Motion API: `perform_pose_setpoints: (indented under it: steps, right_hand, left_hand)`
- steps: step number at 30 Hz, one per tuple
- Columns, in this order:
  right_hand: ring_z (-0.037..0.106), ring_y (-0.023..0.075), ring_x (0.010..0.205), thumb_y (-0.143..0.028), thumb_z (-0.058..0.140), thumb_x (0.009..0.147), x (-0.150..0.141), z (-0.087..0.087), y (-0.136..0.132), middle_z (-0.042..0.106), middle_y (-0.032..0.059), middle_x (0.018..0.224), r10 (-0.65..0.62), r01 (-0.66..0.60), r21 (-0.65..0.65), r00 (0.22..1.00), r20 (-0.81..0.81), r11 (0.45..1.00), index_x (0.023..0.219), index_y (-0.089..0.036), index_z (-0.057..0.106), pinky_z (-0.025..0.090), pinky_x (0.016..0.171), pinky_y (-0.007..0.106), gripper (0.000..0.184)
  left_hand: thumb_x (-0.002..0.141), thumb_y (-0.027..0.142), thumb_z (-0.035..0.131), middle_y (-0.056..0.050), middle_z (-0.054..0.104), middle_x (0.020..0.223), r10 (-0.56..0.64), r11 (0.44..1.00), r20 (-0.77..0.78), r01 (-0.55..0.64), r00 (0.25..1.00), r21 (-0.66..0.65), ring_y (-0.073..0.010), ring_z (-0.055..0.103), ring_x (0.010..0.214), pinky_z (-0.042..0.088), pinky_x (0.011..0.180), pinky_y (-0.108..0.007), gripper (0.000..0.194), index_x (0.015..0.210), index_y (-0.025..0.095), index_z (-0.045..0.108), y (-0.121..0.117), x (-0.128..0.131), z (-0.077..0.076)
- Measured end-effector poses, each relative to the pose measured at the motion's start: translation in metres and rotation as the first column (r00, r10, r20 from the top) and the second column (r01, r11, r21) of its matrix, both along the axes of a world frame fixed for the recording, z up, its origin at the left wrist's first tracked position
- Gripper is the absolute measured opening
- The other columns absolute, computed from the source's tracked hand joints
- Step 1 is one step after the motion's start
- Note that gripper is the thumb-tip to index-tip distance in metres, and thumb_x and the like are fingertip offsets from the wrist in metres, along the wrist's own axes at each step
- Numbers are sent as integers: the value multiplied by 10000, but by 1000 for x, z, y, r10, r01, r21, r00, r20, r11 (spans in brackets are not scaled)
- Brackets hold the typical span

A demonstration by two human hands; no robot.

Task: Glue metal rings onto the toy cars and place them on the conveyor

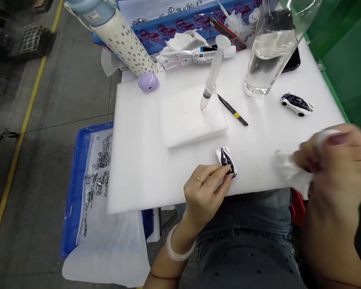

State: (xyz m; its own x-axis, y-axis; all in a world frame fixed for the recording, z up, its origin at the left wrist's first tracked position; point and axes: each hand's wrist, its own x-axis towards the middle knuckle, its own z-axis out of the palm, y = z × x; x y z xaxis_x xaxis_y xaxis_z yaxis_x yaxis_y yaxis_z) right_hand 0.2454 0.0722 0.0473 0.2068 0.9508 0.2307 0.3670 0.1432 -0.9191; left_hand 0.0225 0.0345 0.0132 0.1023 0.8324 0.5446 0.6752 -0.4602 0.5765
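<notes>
My left hand (209, 188) pinches a small white and dark toy car (224, 155) near the front edge of the white foam board (138, 172). Off to the right, my right hand (338, 160) is closed round a crumpled white tissue (296, 174), and both are smeared by motion. Beyond it a second toy car (296, 104), also white with a dark top, stands on the board. A syringe (210, 80) is upright, tip down, on a smaller foam block (189, 124). Black tweezers (233, 110) with a yellow mark lie beside that block.
A spotted bottle (126, 40), a purple case (148, 82), a squeezed tube (192, 57) and a clear water container (266, 52) line the back. Behind them is a blue tray (180, 26). At the left sits a blue crate (70, 208) holding dark ring-like pieces (100, 160).
</notes>
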Motion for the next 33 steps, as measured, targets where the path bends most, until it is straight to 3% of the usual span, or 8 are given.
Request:
perform_pose_setpoints:
  steps: [2, 4, 7, 13, 23, 28, 30, 33]
  right_hand:
    - [446, 107, 507, -379, 626, 929, -18, 1, -1, 510, 0, 636, 178, -171, -123, 983, 44, 978, 836, -228, 588, 324, 452, 259, 181]
    - [484, 103, 545, -313, 652, 907, -30, 0, 0, 567, -5, 657, 396, -352, -233, 901, 177, 907, 825, -199, 605, 343, 483, 237, 148]
    - [528, 105, 612, -242, 623, 912, -39, -4, 3, 610, -6, 725, 503, -451, -224, 789, 353, 864, 861, -186, 598, 374, 544, 226, 79]
    - [545, 115, 654, -224, 595, 930, -44, -9, 6, 613, 6, 797, 506, -456, -228, 716, 481, 860, 890, -172, 588, 372, 565, 237, 66]
    - [526, 92, 619, -233, 630, 908, -46, -13, 6, 603, -12, 764, 474, -444, -182, 739, 478, 877, 878, -169, 598, 364, 531, 236, 78]
    - [542, 82, 608, -218, 662, 903, -39, -14, 2, 632, -15, 746, 431, -414, -131, 820, 376, 901, 887, -181, 625, 396, 523, 226, 55]
    - [544, 78, 594, -195, 676, 900, -35, -15, -3, 648, -11, 756, 380, -380, -72, 853, 359, 922, 922, -189, 640, 399, 505, 223, 43]
    - [590, 81, 645, -115, 688, 880, -31, -21, -12, 679, 16, 854, 329, -398, 80, 842, 428, 914, 995, -193, 653, 442, 524, 214, 144]
  left_hand:
    - [875, 141, 718, -27, 692, 849, 0, 1000, -7, 0, 1000, -31, -150, 659, 734, 578, 669, -270, 167, 1031, 196, 737, 0, 2, -1]
    - [883, 158, 721, -29, 680, 866, 4, 998, -1, -4, 1000, -64, -142, 658, 760, 580, 701, -263, 158, 1039, 182, 735, 1, 2, -1]
    - [865, 183, 753, -38, 681, 949, 42, 992, 32, -38, 999, -120, -146, 667, 845, 592, 750, -269, 204, 1067, 176, 725, 1, 0, 1]
    - [850, 163, 748, -94, 681, 1227, 98, 970, 77, -78, 992, -232, -208, 674, 1085, 617, 853, -327, 260, 1108, 164, 716, 2, -2, 2]
    - [841, 149, 750, -74, 692, 1204, 97, 951, 83, -67, 992, -303, -203, 663, 1084, 585, 933, -349, 252, 1090, 175, 718, 5, -5, 5]
    - [769, 256, 848, -111, 544, 1447, -184, 917, -66, 147, 981, -371, -306, 471, 1351, 448, 1109, -485, 646, 1351, 200, 572, 16, -13, 8]
    - [745, 345, 863, -104, 595, 1374, -185, 926, -100, 139, 978, -352, -311, 523, 1277, 465, 1071, -496, 624, 1299, 215, 607, 19, -13, 6]
    - [700, 491, 848, -88, 664, 1114, -30, 961, -69, 10, 997, -277, -277, 598, 1050, 526, 938, -455, 527, 1111, 196, 700, 20, -10, 4]
